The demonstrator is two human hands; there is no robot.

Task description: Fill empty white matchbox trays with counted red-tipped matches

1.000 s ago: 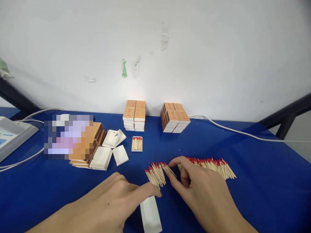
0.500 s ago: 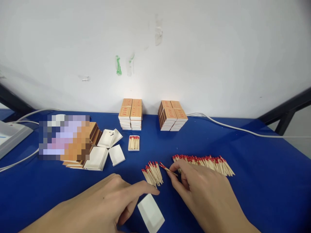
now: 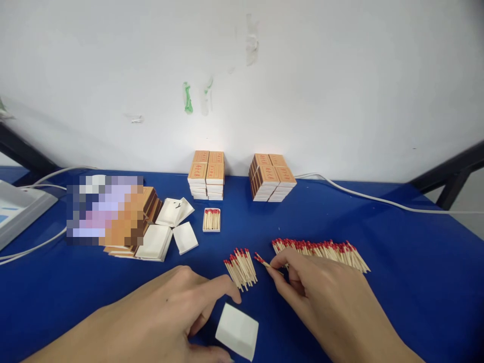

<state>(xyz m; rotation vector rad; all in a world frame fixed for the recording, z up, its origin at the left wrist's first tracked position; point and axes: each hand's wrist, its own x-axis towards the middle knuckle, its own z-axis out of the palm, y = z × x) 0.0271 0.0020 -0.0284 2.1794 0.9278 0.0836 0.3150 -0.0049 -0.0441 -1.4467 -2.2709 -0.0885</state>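
Note:
My right hand (image 3: pixel 325 297) pinches a few red-headed matches (image 3: pixel 263 260) between thumb and index finger, their heads pointing left. Just left of them lies a small pile of matches (image 3: pixel 241 269) on the blue table. A long row of matches (image 3: pixel 321 249) extends behind my right hand, which partly covers it. My left hand (image 3: pixel 189 307) is open, thumb and index finger apart, beside a white matchbox tray (image 3: pixel 238 330). The index fingertip hovers between that tray and the small pile. Whether the hand touches the tray I cannot tell.
A tray filled with matches (image 3: pixel 211 220) stands farther back. Two stacks of matchboxes, left (image 3: pixel 206 174) and right (image 3: pixel 272 176), stand against the wall. At left are white trays (image 3: pixel 153 242) and brown matchbox sleeves (image 3: pixel 151 204), partly pixelated. A white cable (image 3: pixel 363 199) runs along the back.
The white tray near my left hand has turned, and my left index finger has curled slightly. My right hand keeps its pinch on the matches. The whole view has shifted a little.

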